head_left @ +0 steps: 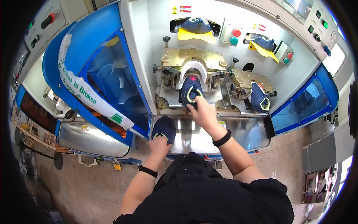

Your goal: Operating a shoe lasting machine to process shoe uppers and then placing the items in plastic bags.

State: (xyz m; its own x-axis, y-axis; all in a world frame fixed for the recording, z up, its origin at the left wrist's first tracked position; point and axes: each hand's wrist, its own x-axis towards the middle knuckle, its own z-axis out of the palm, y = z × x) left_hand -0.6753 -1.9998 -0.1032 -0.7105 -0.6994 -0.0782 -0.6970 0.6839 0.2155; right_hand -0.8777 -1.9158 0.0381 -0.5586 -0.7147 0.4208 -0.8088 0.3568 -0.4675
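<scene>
My right hand (202,111) grips the rear of a navy shoe upper with a pale green collar (190,89) that sits in the middle brass clamp (192,59) of a shoe machine. On the steel shelf (238,130) at the machine's front lies a second navy shoe upper (164,128), and my left hand (159,145) holds its near end. A third navy upper (258,98) sits in the right brass clamp (248,77), untouched. Both wrists wear black bands.
Blue transparent guard doors stand open at the left (108,74) and right (305,99). Red and green push buttons (235,36) sit on the back panel, with two navy shoe parts on yellow pads above. A control panel with switches (323,26) is at upper right.
</scene>
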